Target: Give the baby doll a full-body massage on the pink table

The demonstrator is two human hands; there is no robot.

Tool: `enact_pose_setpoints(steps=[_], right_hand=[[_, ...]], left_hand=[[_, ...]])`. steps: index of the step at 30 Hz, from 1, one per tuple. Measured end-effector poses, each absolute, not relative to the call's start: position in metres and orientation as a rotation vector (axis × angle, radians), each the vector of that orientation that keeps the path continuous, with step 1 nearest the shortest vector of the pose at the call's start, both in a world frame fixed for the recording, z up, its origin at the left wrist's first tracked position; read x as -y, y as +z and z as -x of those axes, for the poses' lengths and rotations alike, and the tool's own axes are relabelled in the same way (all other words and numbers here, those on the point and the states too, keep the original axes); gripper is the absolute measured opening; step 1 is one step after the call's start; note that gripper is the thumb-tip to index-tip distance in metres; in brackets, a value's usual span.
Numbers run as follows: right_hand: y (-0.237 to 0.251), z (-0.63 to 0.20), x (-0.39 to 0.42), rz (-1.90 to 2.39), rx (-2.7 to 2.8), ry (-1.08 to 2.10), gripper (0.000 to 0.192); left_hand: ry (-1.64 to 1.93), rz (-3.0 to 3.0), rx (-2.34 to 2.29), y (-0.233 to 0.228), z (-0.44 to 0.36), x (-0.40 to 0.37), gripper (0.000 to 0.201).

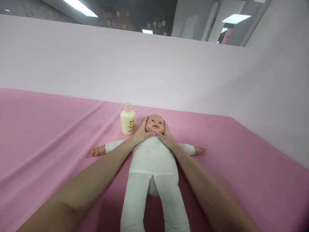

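Observation:
A baby doll (pixel 154 158) with a hard plastic head and a white cloth body lies on its back, arms stretched out to both sides and legs toward me. My left hand (pixel 141 133) cups the left side of the doll's head, its thumb under the chin. On the opposite side, my right hand (pixel 167 136) holds the head the same way, with the thumbs close together below the mouth. Fingers behind the head are partly hidden. Just left of my left hand stands a pale yellow pump bottle (pixel 128 120), upright and not touched.
A pink sheet (pixel 53 135) with some creases covers the surface under the doll. Behind it rises a white wall (pixel 145 67), with another wall (pixel 285 96) on the right. Above is a window (pixel 135 16) with reflected lights and heart-shaped decorations.

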State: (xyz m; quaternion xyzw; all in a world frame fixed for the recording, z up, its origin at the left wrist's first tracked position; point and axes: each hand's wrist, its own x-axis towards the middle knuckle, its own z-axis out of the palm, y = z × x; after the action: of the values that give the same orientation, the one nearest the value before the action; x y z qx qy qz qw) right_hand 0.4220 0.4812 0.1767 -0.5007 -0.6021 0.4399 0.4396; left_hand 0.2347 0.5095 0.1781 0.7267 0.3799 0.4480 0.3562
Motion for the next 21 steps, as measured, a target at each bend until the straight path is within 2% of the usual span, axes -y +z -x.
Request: enact_pose_setpoints(steps=[10, 21], right_hand=[[0.1737, -0.4220, -0.4819, 1.205, 1.510, 1.060, 0.126], [0.1770, -0.4218, -0.4787, 1.206, 1.540, 1.044, 0.114]], left_hand=[[1.156, -1.866, -1.001, 0.1822, -0.2348, -0.5063, 0.098], [1.158, -1.894, -1.032, 0.1797, -0.2352, -0.5066, 0.091]])
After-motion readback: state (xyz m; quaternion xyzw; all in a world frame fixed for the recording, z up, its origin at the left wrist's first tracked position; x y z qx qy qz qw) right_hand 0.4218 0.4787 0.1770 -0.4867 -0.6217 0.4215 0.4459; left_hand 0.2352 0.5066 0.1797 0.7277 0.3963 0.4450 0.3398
